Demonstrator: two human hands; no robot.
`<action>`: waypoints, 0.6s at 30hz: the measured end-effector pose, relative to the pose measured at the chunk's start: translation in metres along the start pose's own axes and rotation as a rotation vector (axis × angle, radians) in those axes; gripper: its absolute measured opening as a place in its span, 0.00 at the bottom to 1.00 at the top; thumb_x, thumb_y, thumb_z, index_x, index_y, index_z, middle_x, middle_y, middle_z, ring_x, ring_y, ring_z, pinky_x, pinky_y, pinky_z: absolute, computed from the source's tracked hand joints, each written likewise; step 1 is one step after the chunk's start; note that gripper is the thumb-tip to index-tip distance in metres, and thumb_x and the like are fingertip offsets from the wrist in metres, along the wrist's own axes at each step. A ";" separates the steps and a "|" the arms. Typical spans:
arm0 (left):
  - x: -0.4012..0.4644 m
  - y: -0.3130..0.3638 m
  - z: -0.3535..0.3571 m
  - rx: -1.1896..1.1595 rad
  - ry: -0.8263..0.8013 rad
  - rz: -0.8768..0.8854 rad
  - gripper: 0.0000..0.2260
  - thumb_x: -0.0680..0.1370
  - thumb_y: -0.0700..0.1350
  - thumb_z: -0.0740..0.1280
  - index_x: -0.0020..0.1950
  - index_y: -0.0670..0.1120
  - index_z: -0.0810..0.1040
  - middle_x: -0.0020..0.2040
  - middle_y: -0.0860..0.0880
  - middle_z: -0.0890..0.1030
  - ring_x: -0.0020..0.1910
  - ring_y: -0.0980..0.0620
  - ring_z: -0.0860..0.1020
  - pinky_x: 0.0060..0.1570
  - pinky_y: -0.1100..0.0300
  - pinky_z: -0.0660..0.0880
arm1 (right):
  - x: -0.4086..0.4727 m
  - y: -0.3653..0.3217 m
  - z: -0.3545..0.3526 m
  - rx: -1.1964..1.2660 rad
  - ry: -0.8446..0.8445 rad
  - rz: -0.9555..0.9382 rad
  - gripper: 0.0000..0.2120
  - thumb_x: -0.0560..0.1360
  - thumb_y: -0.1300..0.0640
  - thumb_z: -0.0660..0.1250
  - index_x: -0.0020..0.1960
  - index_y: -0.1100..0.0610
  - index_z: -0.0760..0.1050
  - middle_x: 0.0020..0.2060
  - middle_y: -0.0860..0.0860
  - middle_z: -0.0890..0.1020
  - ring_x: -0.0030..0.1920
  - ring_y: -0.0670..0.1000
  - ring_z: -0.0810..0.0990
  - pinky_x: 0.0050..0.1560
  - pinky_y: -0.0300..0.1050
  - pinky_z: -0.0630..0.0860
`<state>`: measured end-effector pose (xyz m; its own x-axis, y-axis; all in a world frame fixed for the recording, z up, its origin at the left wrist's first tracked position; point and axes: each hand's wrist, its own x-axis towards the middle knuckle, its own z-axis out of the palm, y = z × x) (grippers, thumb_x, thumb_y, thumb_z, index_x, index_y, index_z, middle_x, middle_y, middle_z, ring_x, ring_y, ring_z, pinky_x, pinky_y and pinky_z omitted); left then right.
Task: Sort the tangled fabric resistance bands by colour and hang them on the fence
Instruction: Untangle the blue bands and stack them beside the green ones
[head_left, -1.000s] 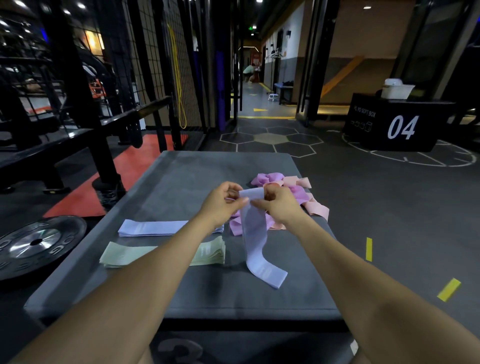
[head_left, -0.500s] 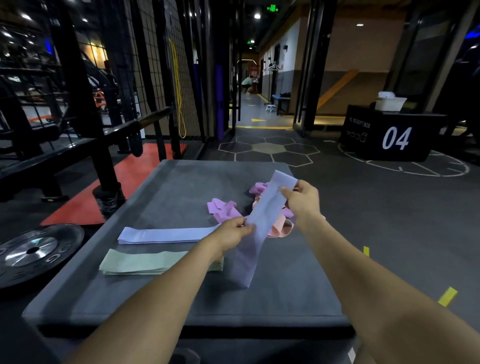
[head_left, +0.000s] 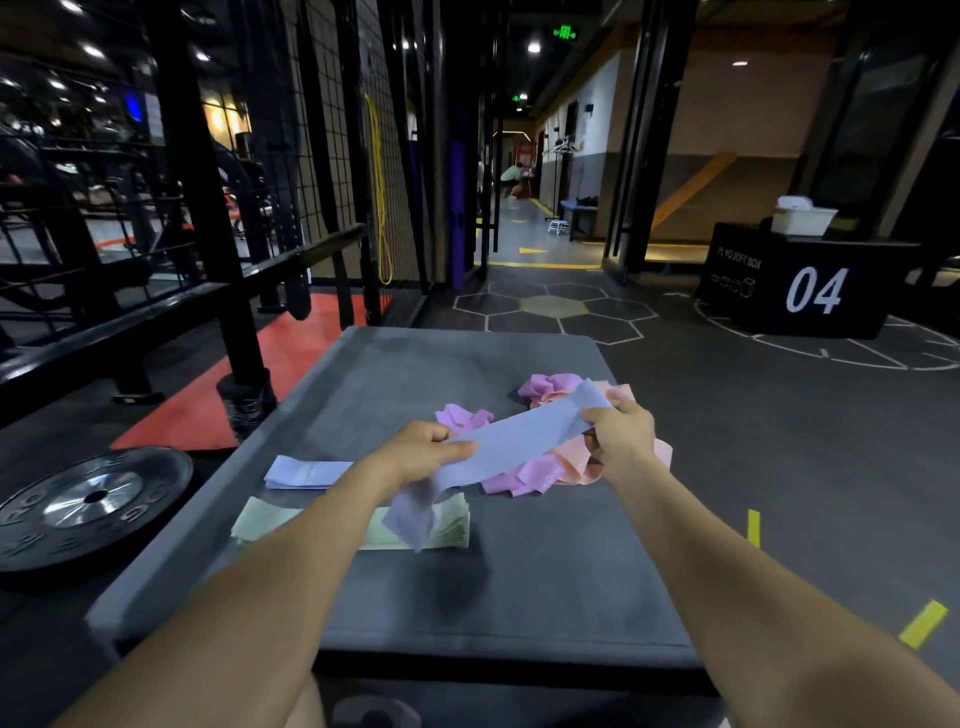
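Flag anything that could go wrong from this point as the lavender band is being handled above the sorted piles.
1. The lavender band, held by the left hand and right hand, has a loose end dangling over the green stack; it could land there or disturb it instead of joining the lavender pile.
2. The band passes right above the pink and purple tangle, so it might snag a loop.

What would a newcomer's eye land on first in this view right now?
Most likely the pale blue band stretched in mid-air between the left hand and right hand above the grey padded box. Next, the pink and purple tangle behind it, then the flat blue pile and green pile at left.
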<state>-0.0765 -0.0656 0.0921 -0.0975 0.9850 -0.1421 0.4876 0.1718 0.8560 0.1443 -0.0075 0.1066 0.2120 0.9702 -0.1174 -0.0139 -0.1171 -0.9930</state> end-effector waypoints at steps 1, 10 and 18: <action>-0.002 -0.004 -0.006 0.007 -0.006 -0.010 0.14 0.76 0.51 0.68 0.33 0.48 0.71 0.29 0.54 0.71 0.28 0.55 0.68 0.27 0.65 0.63 | 0.000 0.001 0.002 0.018 -0.002 0.013 0.10 0.72 0.67 0.62 0.51 0.59 0.73 0.32 0.55 0.70 0.27 0.51 0.65 0.30 0.40 0.62; 0.001 -0.033 -0.052 0.197 0.001 0.053 0.18 0.77 0.52 0.66 0.32 0.48 0.63 0.31 0.52 0.63 0.31 0.53 0.61 0.32 0.60 0.57 | 0.002 0.010 0.044 0.109 -0.159 0.145 0.09 0.73 0.70 0.62 0.38 0.58 0.71 0.34 0.54 0.72 0.30 0.50 0.69 0.31 0.39 0.67; 0.017 -0.060 -0.091 0.342 0.003 0.048 0.16 0.76 0.55 0.67 0.35 0.46 0.70 0.33 0.50 0.67 0.33 0.52 0.63 0.34 0.61 0.59 | 0.015 0.023 0.078 0.064 -0.120 0.115 0.08 0.74 0.62 0.67 0.37 0.55 0.73 0.37 0.54 0.74 0.35 0.51 0.71 0.39 0.45 0.72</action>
<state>-0.1857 -0.0609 0.0839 -0.0695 0.9922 -0.1036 0.7545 0.1202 0.6451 0.0705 0.0213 0.0814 0.0870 0.9700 -0.2270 -0.0943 -0.2188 -0.9712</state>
